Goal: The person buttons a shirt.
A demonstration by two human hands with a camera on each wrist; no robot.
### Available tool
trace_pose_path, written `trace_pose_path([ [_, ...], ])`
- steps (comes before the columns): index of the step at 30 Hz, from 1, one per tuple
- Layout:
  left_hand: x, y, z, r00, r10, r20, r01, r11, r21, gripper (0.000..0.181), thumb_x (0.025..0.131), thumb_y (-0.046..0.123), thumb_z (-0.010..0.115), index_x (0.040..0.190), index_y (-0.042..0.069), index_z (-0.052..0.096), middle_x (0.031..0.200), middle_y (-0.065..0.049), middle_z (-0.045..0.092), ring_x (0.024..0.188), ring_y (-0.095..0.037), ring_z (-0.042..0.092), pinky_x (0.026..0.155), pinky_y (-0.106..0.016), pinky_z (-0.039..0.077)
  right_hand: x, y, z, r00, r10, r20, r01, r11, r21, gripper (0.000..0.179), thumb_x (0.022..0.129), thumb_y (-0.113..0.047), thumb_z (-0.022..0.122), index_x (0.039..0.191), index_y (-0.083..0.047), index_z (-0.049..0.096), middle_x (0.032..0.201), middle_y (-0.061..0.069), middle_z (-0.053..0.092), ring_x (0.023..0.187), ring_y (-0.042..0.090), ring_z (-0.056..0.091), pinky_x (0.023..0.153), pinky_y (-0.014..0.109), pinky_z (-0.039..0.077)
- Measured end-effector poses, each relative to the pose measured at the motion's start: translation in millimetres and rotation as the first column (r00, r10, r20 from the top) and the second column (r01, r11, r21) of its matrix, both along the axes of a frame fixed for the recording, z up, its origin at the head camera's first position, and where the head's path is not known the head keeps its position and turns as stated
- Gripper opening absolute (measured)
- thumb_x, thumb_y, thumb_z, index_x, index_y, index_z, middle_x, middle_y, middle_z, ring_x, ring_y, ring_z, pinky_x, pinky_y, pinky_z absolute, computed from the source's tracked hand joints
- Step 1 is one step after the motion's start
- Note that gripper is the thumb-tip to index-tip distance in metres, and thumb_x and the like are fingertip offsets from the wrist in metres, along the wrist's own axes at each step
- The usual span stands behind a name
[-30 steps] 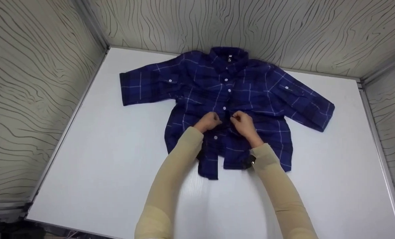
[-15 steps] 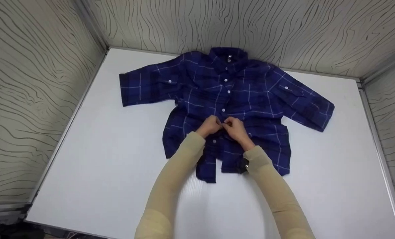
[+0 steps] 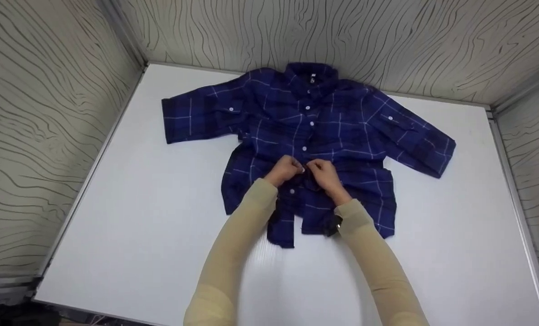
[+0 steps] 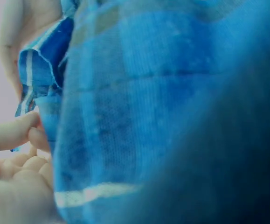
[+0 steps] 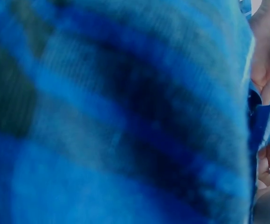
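Observation:
A dark blue plaid button-up shirt lies spread front up, collar away from me. My left hand pinches the placket around the middle of the front, a white button showing at its fingertips. Close beside it, my right hand pinches the opposite front edge between thumb and forefinger. Another white button sits just below the hands. Blurred shirt cloth fills most of the left wrist view, with pinching fingers at its left edge. In the right wrist view, cloth hides most of the fingers.
The shirt lies on a white table with metal edging. Wood-grain patterned panels stand behind and at both sides; the collar lies close to the back one. A black watch is at my right wrist, near the hem.
My hands came together at the placket, drawing the lower front slightly toward me. Since then the fingertips have parted a little, and a white button now shows at my left fingers.

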State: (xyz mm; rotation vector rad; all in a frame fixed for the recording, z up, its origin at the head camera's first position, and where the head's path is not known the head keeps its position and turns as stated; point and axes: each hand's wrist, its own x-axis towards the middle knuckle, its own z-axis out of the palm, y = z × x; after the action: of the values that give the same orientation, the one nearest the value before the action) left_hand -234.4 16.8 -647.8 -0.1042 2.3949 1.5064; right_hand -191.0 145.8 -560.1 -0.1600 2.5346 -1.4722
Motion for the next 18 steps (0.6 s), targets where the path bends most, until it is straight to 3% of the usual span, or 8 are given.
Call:
trace_pose_path([
  [3, -5.8, 3.4, -5.8, 0.997, 0.024, 0.073, -0.023, 1.000, -0.016, 0.007, 0.080, 0.004, 0.060, 0.073, 0.002, 0.062, 0.079, -0.006, 0.057, 0.067, -0.019, 0.052, 0.060, -0.029, 0.043, -0.2, 0, 0.1, 1.000, -0.015, 0.023, 0.015, 1.000, -0.027, 0.021, 0.090, -0.008, 0.048, 0.095, 0.008, 0.062, 0.094, 0.016, 0.061, 0.085, 0.023, 0.054, 0.075, 0.030, 0.042],
  [5, -20.8, 5.3, -36.4, 0.998, 0.031, 0.060, -0.033, 0.999, 0.037, 0.008, 0.079, 0.006, 0.062, 0.072, 0.005, 0.063, 0.080, -0.003, 0.057, 0.068, -0.017, 0.052, 0.059, -0.027, 0.043, -0.4, 0, 0.2, 1.000, -0.014, 0.025, 0.015, 0.999, -0.042, 0.019, 0.088, -0.003, 0.049, 0.096, 0.009, 0.062, 0.094, 0.018, 0.061, 0.086, 0.024, 0.055, 0.074, 0.029, 0.043],
  [8, -35.0, 4.5, -67.7, 0.998, 0.054, 0.035, -0.058, 0.990, 0.128, 0.009, 0.076, 0.009, 0.066, 0.068, 0.012, 0.063, 0.076, 0.003, 0.056, 0.067, -0.014, 0.051, 0.058, -0.024, 0.042, -0.4, 0, -0.1, 0.999, -0.026, 0.029, 0.028, 0.998, -0.062, 0.016, 0.085, 0.001, 0.054, 0.096, 0.010, 0.061, 0.093, 0.019, 0.060, 0.085, 0.025, 0.055, 0.072, 0.026, 0.043],
  [9, -37.3, 5.2, -72.4, 0.997, 0.070, 0.034, -0.074, 0.988, 0.139, 0.008, 0.075, 0.008, 0.066, 0.068, 0.012, 0.063, 0.076, 0.002, 0.056, 0.066, -0.014, 0.050, 0.058, -0.024, 0.042, -0.3, -1, -0.2, 0.999, -0.030, 0.030, 0.032, 0.997, -0.066, 0.016, 0.084, 0.001, 0.055, 0.096, 0.010, 0.061, 0.093, 0.019, 0.060, 0.085, 0.025, 0.055, 0.072, 0.026, 0.043],
  [10, -36.0, 5.1, -70.2, 0.996, 0.085, 0.035, -0.089, 0.985, 0.149, 0.009, 0.076, 0.009, 0.064, 0.067, 0.011, 0.063, 0.075, 0.003, 0.055, 0.065, -0.013, 0.049, 0.057, -0.024, 0.041, -0.2, -2, -0.2, 0.999, -0.037, 0.033, 0.040, 0.997, -0.072, 0.015, 0.083, 0.002, 0.056, 0.095, 0.010, 0.061, 0.092, 0.019, 0.060, 0.084, 0.025, 0.055, 0.071, 0.025, 0.043],
  [16, 6.8, 2.8, 22.6, 0.976, 0.169, 0.135, -0.183, 0.978, 0.099, 0.024, 0.079, 0.023, 0.067, 0.073, 0.001, 0.063, 0.072, -0.004, 0.054, 0.064, -0.017, 0.049, 0.060, -0.028, 0.042, 1.8, -9, -0.9, 0.996, -0.089, 0.010, 0.089, 0.995, -0.042, 0.015, 0.078, 0.000, 0.063, 0.091, 0.008, 0.061, 0.086, 0.017, 0.061, 0.078, 0.024, 0.058, 0.068, 0.027, 0.046],
  [17, 9.6, 2.8, 27.1, 0.975, 0.182, 0.125, -0.194, 0.977, 0.092, 0.023, 0.077, 0.023, 0.069, 0.071, 0.001, 0.062, 0.071, -0.004, 0.053, 0.063, -0.017, 0.049, 0.060, -0.028, 0.043, 2.0, -10, -1.3, 0.996, -0.088, 0.004, 0.088, 0.995, -0.037, 0.016, 0.077, 0.001, 0.063, 0.092, 0.008, 0.060, 0.086, 0.017, 0.062, 0.078, 0.025, 0.058, 0.068, 0.027, 0.046],
  [18, 4.6, 2.4, 14.0, 0.979, 0.183, 0.089, -0.193, 0.974, 0.117, 0.023, 0.075, 0.023, 0.071, 0.069, 0.003, 0.060, 0.069, -0.003, 0.052, 0.061, -0.016, 0.047, 0.057, -0.026, 0.042, 2.0, -10, -2.0, 0.996, -0.085, 0.000, 0.085, 0.996, -0.037, 0.017, 0.077, 0.001, 0.064, 0.092, 0.008, 0.060, 0.086, 0.018, 0.062, 0.079, 0.025, 0.059, 0.069, 0.028, 0.047],
])
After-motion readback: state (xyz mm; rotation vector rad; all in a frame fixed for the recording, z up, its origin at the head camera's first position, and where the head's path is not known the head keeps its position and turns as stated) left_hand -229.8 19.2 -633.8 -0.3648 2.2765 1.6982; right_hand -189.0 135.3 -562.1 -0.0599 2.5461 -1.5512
